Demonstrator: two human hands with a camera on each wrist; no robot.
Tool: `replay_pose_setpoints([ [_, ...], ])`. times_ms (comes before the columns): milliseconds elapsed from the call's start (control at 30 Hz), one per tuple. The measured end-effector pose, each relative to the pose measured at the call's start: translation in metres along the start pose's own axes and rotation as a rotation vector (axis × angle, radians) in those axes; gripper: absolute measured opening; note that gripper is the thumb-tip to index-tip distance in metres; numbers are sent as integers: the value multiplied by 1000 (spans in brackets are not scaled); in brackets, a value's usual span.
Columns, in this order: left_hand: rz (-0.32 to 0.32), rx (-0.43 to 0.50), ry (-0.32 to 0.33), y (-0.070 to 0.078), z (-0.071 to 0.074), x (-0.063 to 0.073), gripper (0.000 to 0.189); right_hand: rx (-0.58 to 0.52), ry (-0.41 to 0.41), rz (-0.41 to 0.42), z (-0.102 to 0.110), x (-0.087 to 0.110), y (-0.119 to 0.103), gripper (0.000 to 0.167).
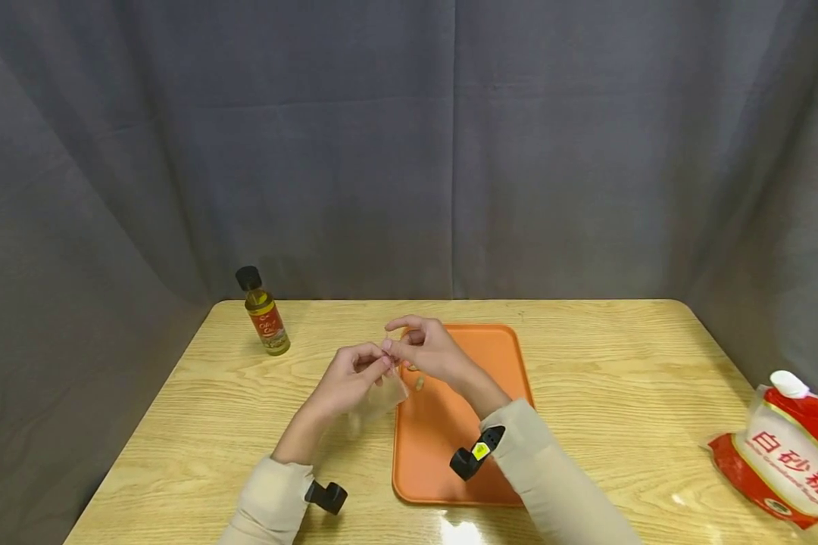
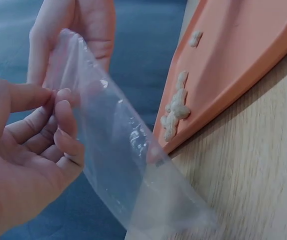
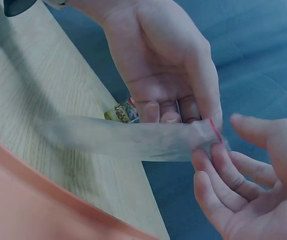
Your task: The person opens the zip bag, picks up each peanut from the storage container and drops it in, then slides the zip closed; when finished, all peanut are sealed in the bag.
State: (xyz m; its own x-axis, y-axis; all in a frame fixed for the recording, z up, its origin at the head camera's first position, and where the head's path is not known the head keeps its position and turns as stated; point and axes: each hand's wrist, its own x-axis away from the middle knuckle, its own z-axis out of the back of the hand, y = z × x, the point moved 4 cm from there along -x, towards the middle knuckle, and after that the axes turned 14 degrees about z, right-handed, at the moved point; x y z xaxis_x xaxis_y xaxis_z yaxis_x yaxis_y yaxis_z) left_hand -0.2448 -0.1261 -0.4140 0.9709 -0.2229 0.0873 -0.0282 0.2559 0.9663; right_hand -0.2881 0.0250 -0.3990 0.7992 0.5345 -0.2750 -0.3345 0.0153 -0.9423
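Note:
A clear plastic zip bag (image 2: pixel 118 130) with a thin red strip along its mouth hangs down between both hands, see-through, over the tray's left edge. My left hand (image 1: pixel 348 378) pinches it near the mouth between thumb and fingertip. Close beside it, my right hand (image 1: pixel 436 350) has its fingertips at the red strip, one digit (image 3: pixel 246 125) lifted away from the plastic. Several unshelled peanuts (image 2: pixel 176 107) lie along one edge of the orange tray (image 1: pixel 436 462), below the hands; in the head view the right hand partly hides them.
At the back left of the wooden table (image 1: pixel 198 439) stands an olive oil bottle (image 1: pixel 267 322) with a black cap. A red and white bag of sugar (image 1: pixel 784 454) with a white spout lies at the right edge. Dark curtains (image 1: pixel 327 151) hang behind the table and at its sides.

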Motion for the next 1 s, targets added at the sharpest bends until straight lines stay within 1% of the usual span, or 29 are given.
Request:
replay_pose_setpoints([
  [133, -8, 33, 15, 1, 3, 0, 21, -28, -5, -3, 0, 4, -1, 29],
  [267, -13, 61, 35, 3, 4, 1, 21, -8, -22, -4, 1, 6, -2, 18],
  [367, -7, 76, 63, 2, 5, 1, 19, 31, -36, 24, 1, 8, -5, 16],
  [533, 13, 127, 110, 1, 3, -1, 17, 82, -80, 89, -4, 10, -12, 19],
  [633, 14, 143, 128, 2, 2, -1, 18, 97, -76, 103, -6, 11, -15, 19],
  [733, 5, 107, 139, 3, 3, 0, 18, 122, -57, 104, -6, 12, -15, 18],
  [867, 1, 16, 136, 4, 4, 2, 15, 184, -47, 91, -7, 13, -16, 18],
  [933, 3, -27, 141, 6, 7, 3, 14, 257, -34, 85, -6, 14, -18, 20],
  [1000, 2, -71, 164, 8, 13, 5, 14, 338, -6, 84, -2, 15, -20, 20],
])
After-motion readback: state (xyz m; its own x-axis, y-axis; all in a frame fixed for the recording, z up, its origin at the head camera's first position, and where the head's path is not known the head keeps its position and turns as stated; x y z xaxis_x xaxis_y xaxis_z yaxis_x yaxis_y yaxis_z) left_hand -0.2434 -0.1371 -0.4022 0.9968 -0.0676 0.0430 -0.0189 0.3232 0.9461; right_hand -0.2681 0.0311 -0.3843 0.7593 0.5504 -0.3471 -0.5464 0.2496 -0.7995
